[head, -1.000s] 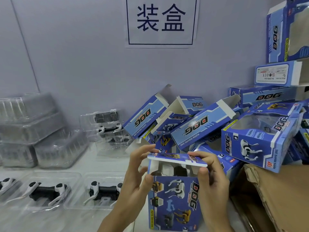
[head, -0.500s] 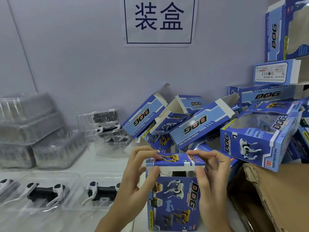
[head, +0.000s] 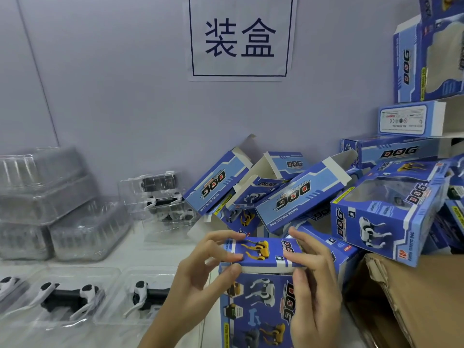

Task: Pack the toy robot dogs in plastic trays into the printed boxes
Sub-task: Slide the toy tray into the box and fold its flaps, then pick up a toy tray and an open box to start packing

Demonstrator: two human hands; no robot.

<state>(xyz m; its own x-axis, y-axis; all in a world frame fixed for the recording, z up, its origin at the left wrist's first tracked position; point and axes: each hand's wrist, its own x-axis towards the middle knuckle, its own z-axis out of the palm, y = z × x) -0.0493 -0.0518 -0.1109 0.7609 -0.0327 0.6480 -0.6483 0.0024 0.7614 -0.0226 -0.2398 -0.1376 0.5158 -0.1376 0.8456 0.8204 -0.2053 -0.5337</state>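
A blue printed box (head: pixel 261 307) stands upright on the white table in front of me. Its top flap (head: pixel 263 252), printed with a yellow dog, lies nearly flat over the opening. My left hand (head: pixel 200 272) pinches the flap's left end, thumb at its front edge and fingers on top. My right hand (head: pixel 311 270) pinches the flap's right end and covers the box's right side. The box's contents are hidden. Black-and-white toy dogs in clear trays (head: pixel 67 297) (head: pixel 148 295) lie on the table to the left.
A pile of blue printed boxes (head: pixel 291 197) leans against the wall behind, more stacked at the right (head: pixel 391 212). Clear tray stacks (head: pixel 50 204) sit at the back left, more trayed dogs (head: pixel 163 197) behind. A brown cardboard carton (head: pixel 411 302) stands at the right.
The top flap, raised a second ago with the opening showing, has been folded down onto the box by both hands. The view has moved closer.
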